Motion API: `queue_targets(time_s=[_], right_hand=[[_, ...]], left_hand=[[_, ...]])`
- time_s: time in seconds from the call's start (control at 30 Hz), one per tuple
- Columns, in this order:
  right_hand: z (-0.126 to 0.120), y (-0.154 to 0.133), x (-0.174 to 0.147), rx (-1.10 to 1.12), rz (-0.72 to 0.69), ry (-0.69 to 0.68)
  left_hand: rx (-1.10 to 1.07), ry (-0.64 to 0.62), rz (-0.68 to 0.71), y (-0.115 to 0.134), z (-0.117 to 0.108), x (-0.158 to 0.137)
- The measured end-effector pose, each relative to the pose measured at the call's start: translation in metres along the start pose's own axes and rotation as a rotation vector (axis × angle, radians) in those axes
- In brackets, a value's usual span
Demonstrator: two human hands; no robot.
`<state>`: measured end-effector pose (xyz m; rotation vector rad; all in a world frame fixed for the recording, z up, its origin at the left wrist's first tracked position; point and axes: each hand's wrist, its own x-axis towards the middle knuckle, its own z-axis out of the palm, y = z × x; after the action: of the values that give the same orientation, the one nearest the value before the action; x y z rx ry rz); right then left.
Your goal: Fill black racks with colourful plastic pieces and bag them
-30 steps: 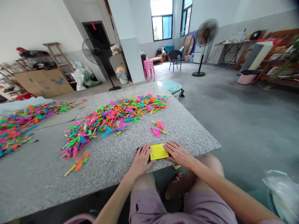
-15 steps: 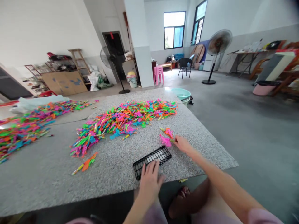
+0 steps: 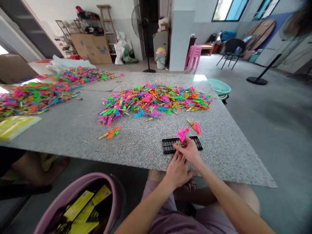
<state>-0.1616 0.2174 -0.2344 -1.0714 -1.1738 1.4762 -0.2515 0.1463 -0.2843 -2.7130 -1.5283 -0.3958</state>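
A black plastic grid rack [image 3: 168, 147] lies on the speckled table [image 3: 136, 152] near its front edge. My left hand [image 3: 178, 170] rests at the rack's near side, fingers stretched out, their tips partly covered by my other hand. Over the rack, my right hand [image 3: 191, 151] pinches a bright pink plastic toy piece [image 3: 182, 134] by its yellow-green stick end, pink part pointing up and away. Just beyond the rack, an orange and pink piece with a yellow stick [image 3: 196, 126] lies loose. Farther left sits another loose orange and green one [image 3: 112, 132].
A long heap of colourful plastic pieces [image 3: 156, 97] spreads behind the rack, with a second heap [image 3: 48, 94] at the left. Yellow packs [image 3: 19, 125] lie at the left edge. A pink tub [image 3: 80, 178] holding yellow packs stands on the floor. A person's leg shows at left.
My right hand has brought the pink piece from beside the rack to above it. The rack now lies straighter. My view has turned left and down, bringing the pink tub into sight.
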Motion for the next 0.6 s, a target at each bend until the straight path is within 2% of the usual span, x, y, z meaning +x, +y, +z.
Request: queue_targets(time_s=[0.13,0.27,0.47,0.6], right_hand=[[0.025,0.017,0.003,-0.09,0.081,-0.113],[0.033,0.028,-0.003,-0.361,0.069,-0.176],[0.02,0.029,0.0,-0.879,-0.063,-0.028],[0.009,0.033,0.006,-1.08,-0.137,-0.089]], left_hand=[[-0.041,-0.01,-0.002,0.002,0.004,0.0],[-0.079,-0.01,-0.017,0.005,0.004,-0.003],[-0.132,-0.013,-0.044,0.006,0.014,-0.003],[-0.181,-0.022,-0.029,0.007,0.02,-0.002]])
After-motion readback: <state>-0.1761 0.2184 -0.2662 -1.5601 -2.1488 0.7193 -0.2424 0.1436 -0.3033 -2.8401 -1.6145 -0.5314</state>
